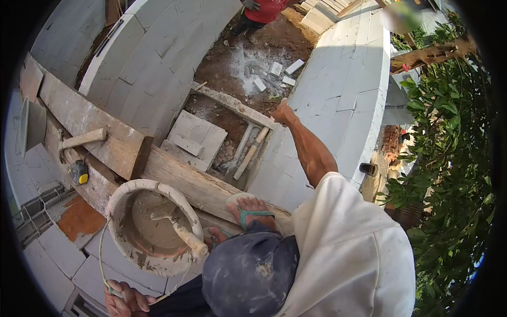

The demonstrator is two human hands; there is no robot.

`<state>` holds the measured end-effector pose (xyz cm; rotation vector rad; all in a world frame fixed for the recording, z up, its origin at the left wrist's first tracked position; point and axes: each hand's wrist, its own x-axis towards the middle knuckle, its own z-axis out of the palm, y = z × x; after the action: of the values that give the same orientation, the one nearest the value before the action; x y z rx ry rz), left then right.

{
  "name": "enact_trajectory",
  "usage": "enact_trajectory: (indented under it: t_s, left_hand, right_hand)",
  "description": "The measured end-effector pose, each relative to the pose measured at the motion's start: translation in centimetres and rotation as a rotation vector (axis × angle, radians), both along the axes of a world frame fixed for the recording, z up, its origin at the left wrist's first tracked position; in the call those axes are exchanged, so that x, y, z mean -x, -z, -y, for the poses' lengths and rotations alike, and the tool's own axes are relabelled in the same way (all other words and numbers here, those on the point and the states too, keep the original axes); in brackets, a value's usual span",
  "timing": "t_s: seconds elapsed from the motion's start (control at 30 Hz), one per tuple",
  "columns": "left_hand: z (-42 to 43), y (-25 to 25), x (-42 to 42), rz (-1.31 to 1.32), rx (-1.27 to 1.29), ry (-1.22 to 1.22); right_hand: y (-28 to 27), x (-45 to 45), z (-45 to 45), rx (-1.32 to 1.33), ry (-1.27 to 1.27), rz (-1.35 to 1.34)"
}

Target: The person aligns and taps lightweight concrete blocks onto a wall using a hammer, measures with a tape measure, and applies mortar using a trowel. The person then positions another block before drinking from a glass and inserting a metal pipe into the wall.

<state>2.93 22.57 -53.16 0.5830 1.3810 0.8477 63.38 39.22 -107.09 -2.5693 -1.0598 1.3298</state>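
A thin cord [102, 253] running to a bucket [142, 184] of wet grey mix [150, 232] is held in the left hand [125, 300], and a trowel [186, 235] is rested inside with its handle over the rim. The right hand [284, 113] is stretched out near the end of a narrow beam [232, 105].

- Bucket [117, 206]: matt, crusted rough
- Mortar [138, 230]: wet, smooth
- Trowel [189, 236]: wooden handle, smeared
- Plank [193, 179]: rough, worn wood
- Hammer [84, 139]: wooden handle, dull
- Tape measure [79, 173]: plastic
- String [100, 249]: matt
- Wall [327, 105]: matt blocks
- Sleeve [354, 248]: matt cloth
- Trousers [245, 272]: cloth, stained
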Motion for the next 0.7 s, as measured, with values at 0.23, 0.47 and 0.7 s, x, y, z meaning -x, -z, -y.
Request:
enact_trajectory:
  t_s: [0.23,0.47,0.7]
  left_hand:
    - [0.2,0.5,0.4,0.191,-0.063,0.02]
    - [2.3,-1.2,-0.5,0.212,-0.046,0.012]
    - [2.9,-2.1,0.1,0.275,0.018,0.027]
  right_hand:
    - [-5.3,-4.9,4.1,0.199,0.038,0.08]
    - [-3.5,-6.6,4.5,0.447,-0.264,0.126]
    - [-5.2,-5.0,5.3,0.425,-0.337,0.219]
